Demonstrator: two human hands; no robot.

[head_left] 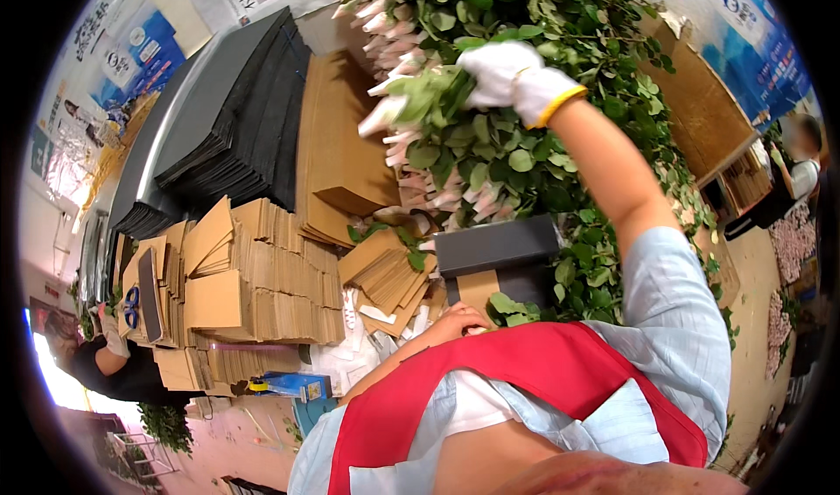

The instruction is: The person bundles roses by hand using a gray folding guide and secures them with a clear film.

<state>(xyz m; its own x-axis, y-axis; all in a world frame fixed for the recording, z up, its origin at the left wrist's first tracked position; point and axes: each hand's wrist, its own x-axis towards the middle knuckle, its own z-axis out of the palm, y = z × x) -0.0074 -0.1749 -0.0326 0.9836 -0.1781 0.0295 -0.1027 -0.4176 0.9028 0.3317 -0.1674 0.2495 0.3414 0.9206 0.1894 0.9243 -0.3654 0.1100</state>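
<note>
My right hand (512, 79), in a white glove with a yellow cuff, is closed on a leafy rose stem. Its pale, sleeve-wrapped head (383, 115) points left, above a large pile of roses (560, 57) with green foliage and pinkish-white wrapped heads. Close to my body, my bare left hand (457, 322) has its fingers curled; the red apron hides part of it, and what it grips cannot be made out. Beside it are green leaves (514, 309) and a brown cardboard piece (478, 290). A dark grey box-like block (497, 245) stands just beyond.
Left of me are stacks of folded cardboard (284, 276), dark sheets (236, 119) and an upright brown board (337, 136). Blue scissors (132, 308) lie on the cardboard; a blue box (297, 385) sits nearer. People work at far left (109, 355) and far right (801, 175).
</note>
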